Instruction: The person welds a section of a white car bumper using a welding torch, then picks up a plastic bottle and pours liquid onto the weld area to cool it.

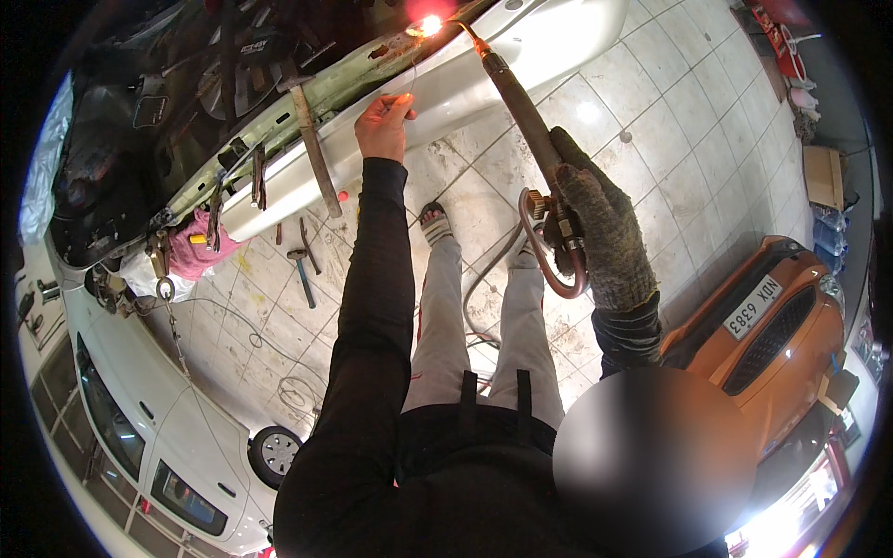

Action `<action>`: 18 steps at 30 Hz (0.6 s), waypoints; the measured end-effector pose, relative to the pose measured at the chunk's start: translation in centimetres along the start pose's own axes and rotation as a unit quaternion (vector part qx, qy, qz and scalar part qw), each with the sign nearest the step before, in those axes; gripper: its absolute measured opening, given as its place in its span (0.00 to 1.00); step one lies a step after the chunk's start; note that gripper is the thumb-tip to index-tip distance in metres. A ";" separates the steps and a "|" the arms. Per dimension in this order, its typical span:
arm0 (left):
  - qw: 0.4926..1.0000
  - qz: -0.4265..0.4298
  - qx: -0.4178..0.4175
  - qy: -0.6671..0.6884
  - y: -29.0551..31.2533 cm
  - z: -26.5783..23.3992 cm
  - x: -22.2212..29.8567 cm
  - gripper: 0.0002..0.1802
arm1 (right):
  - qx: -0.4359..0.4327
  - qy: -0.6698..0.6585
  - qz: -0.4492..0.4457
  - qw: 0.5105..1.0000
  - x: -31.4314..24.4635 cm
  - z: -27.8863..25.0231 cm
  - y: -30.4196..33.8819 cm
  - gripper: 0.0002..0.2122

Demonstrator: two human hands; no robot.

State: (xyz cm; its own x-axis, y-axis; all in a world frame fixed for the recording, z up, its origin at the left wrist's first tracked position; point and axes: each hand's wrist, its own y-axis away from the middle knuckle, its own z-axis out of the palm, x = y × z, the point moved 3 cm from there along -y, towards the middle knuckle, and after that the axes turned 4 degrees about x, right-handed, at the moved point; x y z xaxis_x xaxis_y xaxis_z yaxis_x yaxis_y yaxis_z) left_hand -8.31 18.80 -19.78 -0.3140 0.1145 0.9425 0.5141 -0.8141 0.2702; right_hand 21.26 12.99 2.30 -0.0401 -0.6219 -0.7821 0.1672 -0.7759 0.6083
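Observation:
My right hand (605,232), in a thick grey-brown work glove, grips a long gas torch (518,102) by its handle near the valve. The torch's thin tip reaches to the green, rusty edge of a car body's sill (372,61), where a bright glow (428,26) covers the spot. My bare left hand (381,126) is closed, fingertips pinching a thin wire rod (414,79) that runs up toward the glow. Whether the rod touches the metal is lost in the glare. Below the sill runs a white panel (446,112), just beyond my left hand.
A wooden-handled hammer (314,153) rests across the sill, with clamping pliers (259,179) and a pink cloth (200,244) farther left. Another hammer (302,274) lies on the tiled floor. A hose (484,288) trails by my feet. White (158,372) and orange (772,325) cars flank me.

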 end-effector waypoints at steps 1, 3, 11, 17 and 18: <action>1.000 0.003 0.000 -0.001 0.0 0.0 0.0 0.05 | 0.002 -0.011 0.000 1.000 0.0 0.0 0.0 0.29; 1.000 0.001 0.003 -0.010 0.0 -0.2 -0.1 0.06 | 0.002 -0.011 -0.002 1.000 0.0 0.0 -0.1 0.29; 1.000 -0.002 -0.006 0.002 -0.1 -0.1 -0.1 0.06 | -0.001 0.013 -0.001 1.000 -0.4 0.3 0.3 0.32; 1.000 -0.006 0.002 -0.017 -0.2 0.1 -0.1 0.07 | -0.006 0.002 -0.009 1.000 0.5 -0.1 -0.1 0.33; 1.000 -0.006 0.001 -0.014 -0.3 0.1 -0.2 0.07 | -0.015 -0.016 -0.025 0.999 0.9 -0.4 -0.5 0.32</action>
State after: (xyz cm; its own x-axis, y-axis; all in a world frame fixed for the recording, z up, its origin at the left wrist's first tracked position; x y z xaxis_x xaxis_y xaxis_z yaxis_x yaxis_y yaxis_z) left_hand -8.28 19.09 -20.01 -0.2987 0.1405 0.9439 0.5119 -0.8112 0.2827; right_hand 21.52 12.82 1.23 -0.0798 -0.5859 -0.8064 0.1935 -0.8027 0.5641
